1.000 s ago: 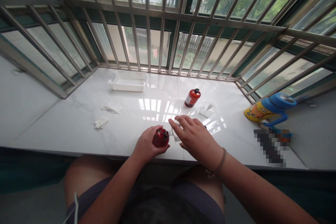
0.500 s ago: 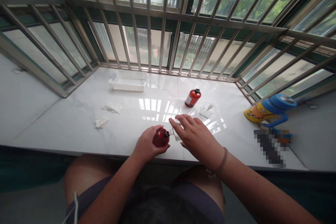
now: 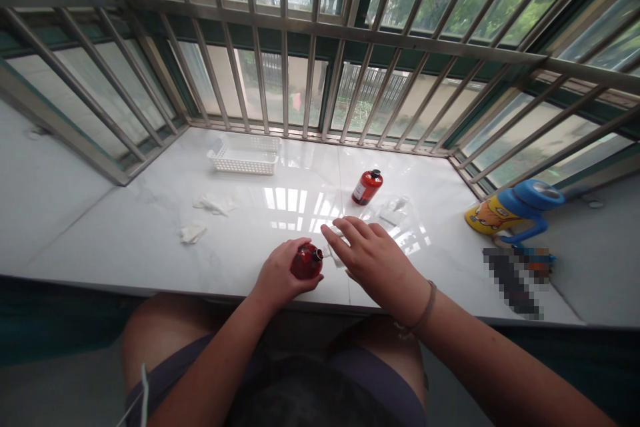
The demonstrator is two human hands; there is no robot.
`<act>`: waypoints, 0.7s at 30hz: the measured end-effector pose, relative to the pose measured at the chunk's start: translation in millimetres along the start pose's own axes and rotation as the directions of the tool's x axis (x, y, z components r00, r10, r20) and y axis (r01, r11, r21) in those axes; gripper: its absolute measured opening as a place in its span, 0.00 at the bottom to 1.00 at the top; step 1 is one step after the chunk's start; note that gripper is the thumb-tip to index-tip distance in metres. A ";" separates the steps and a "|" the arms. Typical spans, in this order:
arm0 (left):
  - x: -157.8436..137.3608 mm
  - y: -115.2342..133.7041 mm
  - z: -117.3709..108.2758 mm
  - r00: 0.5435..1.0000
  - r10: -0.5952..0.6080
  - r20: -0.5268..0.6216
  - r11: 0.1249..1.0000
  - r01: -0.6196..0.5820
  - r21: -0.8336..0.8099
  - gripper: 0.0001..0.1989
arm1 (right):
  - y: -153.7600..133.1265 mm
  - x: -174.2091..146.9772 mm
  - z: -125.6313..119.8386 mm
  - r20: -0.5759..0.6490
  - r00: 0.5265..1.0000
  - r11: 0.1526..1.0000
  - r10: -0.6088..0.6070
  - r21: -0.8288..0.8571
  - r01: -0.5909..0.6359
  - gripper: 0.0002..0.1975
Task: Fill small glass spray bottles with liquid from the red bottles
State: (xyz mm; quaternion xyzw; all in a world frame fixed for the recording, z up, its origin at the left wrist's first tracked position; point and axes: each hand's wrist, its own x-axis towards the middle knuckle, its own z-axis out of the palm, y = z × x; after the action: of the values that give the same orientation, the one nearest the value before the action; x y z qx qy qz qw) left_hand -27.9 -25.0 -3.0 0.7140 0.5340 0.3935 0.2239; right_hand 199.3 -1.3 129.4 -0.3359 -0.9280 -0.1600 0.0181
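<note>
My left hand (image 3: 281, 271) is wrapped around a round red bottle (image 3: 306, 263) near the front edge of the white marble-look sill (image 3: 150, 247). The bottle's dark open mouth leans to the right. Against that mouth lies the threaded neck of a small clear bottle (image 3: 338, 256), whose body is mostly hidden under my right hand (image 3: 376, 255). The fingers of that hand are curled over the clear bottle and grip it. Whether liquid passes between the two necks is too small to tell. Beyond the hands stands another red bottle (image 3: 367, 188) with a white label and black top.
A white perforated basket (image 3: 245, 165) sits at the back left. Crumpled white tissues (image 3: 193, 234) lie left of my hands. Clear plastic wrapping (image 3: 397, 211) lies near the labelled bottle. At right stand a blue-and-yellow flask (image 3: 515, 207) and a blurred dark object (image 3: 515, 283). Metal bars (image 3: 320, 28) line the window.
Almost nothing differs. Both hands keep their hold, the two bottle necks still meeting, with only a very slight shift of the right hand.
</note>
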 end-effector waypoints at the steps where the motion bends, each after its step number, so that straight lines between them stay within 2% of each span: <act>1: 0.1 0.4 0.0 1.000 0.000 0.002 1.000 0.000 0.001 0.36 | 0.4 0.0 -0.7 0.000 1.000 1.000 -0.002 -0.002 0.002 0.32; 21: 0.6 -1.2 1.3 1.000 0.005 -0.008 1.000 -0.005 -0.022 0.37 | 0.9 3.3 -6.5 -0.025 0.999 0.998 -0.048 -0.032 0.048 0.26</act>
State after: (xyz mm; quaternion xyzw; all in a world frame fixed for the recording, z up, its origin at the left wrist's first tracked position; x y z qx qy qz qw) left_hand -27.5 -24.0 -4.4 0.7113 0.5287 0.4029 0.2286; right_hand 196.8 -0.6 136.3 -0.3116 -0.9329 -0.1792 0.0212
